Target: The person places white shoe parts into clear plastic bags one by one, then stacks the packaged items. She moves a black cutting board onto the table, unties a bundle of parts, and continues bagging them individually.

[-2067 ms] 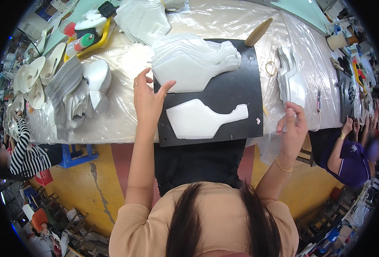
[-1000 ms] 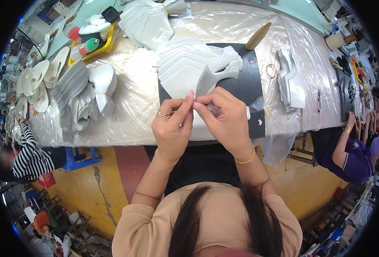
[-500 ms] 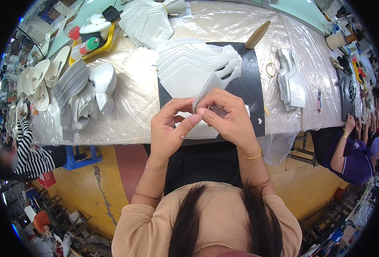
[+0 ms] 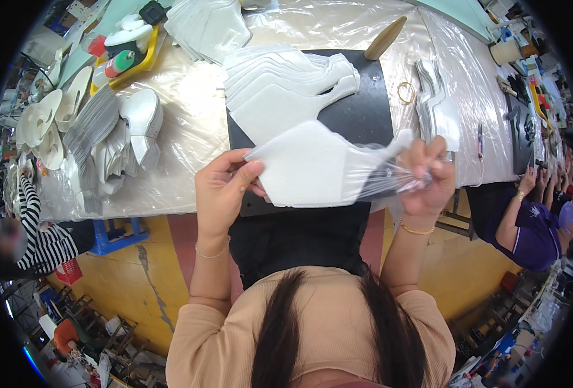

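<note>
A flat white cut piece (image 4: pixel 306 165), like padding or fabric, hangs near the table's front edge. My left hand (image 4: pixel 225 191) pinches its left corner between thumb and fingers. From its right part a thin clear plastic film (image 4: pixel 382 178) stretches away, and my right hand (image 4: pixel 429 178), somewhat blurred, is closed on the bunched film. Just beyond lies a fanned stack of similar white pieces (image 4: pixel 267 94) on a black mat (image 4: pixel 372 110).
Bundles of white pieces (image 4: pixel 99 139) lie at the left, another bundle (image 4: pixel 436 107) at the right. A wooden-handled tool (image 4: pixel 385 39) stands at the mat's far corner. A yellow tray (image 4: pixel 128 74) holds bottles. Plastic sheeting covers the table (image 4: pixel 189 129). Co-workers sit either side.
My hands, close together before, are now wide apart. The white piece has turned flat toward view, and clear film is drawn off to the right by my right hand.
</note>
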Available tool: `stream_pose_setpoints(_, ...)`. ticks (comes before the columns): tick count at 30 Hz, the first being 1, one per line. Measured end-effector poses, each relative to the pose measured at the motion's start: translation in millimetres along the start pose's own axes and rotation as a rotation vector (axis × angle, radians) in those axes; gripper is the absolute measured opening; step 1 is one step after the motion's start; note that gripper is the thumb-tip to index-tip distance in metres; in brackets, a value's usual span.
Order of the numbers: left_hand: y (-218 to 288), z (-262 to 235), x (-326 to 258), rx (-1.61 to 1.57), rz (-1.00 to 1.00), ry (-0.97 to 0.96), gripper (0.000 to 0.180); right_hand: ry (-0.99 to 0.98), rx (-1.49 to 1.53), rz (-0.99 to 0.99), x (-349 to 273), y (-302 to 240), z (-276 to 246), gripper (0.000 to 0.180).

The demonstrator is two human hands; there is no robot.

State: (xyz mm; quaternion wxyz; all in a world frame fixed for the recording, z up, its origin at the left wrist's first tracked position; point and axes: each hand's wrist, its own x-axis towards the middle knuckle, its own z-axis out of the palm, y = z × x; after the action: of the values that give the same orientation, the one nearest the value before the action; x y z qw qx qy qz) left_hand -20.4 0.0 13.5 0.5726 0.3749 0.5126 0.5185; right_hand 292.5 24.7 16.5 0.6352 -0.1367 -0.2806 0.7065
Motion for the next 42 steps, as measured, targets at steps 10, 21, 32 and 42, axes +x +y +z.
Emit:
stream_pose_setpoints(10, -48.0, -25.0, -6.8, 0.092, -0.228, -0.007, 0.021, 0.303, 0.081, -0.301, -58.6, -110.5, -80.2, 0.013)
stream_pose_setpoints(21, -44.5, -17.0, 1.5, 0.207, -0.222, 0.049, 0.02, 0.32, 0.086, -0.62, -77.8, -170.6, -101.0, 0.01)
stream_pose_setpoints(32, -31.7, -1.6, 44.2, 0.814, 0.205, 0.325, 0.047, 0.347, -0.229, -0.492, -33.9, -94.6, -37.1, 0.012)
stream_pose_setpoints(42, -28.0, -12.3, 73.1, 0.581, 0.102, 0.377, 0.047, 0.291, -0.507, -0.132, 1.2, -3.6, 12.8, 0.013)
